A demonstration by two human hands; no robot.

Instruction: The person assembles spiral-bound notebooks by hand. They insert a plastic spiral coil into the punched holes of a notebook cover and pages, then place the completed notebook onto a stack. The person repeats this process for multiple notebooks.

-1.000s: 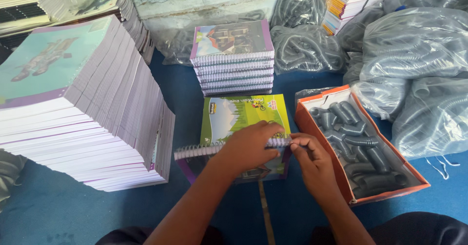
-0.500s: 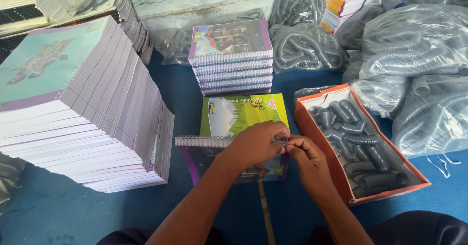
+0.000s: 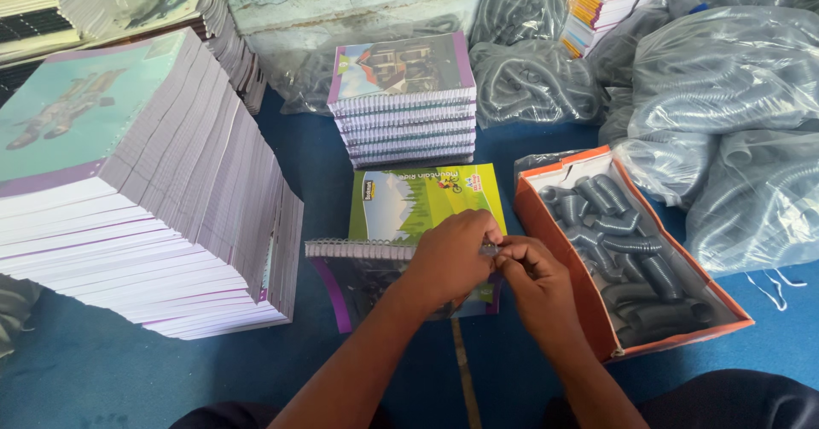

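Observation:
A green-covered notebook (image 3: pixel 409 203) lies open-flat on the blue floor in front of me, with a grey wire spiral (image 3: pixel 358 248) running along its near edge. My left hand (image 3: pixel 452 258) rests on the notebook and pinches the right end of the spiral. My right hand (image 3: pixel 533 280) meets it there, fingertips closed on the same spiral end. A second cover with a purple border (image 3: pixel 341 288) shows under the spiral.
A tall slanting stack of unbound notebooks (image 3: pixel 136 190) stands at left. A pile of bound notebooks (image 3: pixel 405 101) sits behind. An orange box (image 3: pixel 559 250) holding grey spiral coils is at right. Plastic bags of coils (image 3: pixel 725 96) fill the back right.
The spiral has shifted to the right along the notebook's edge, its left end now further in. Both hands stay together at its right end.

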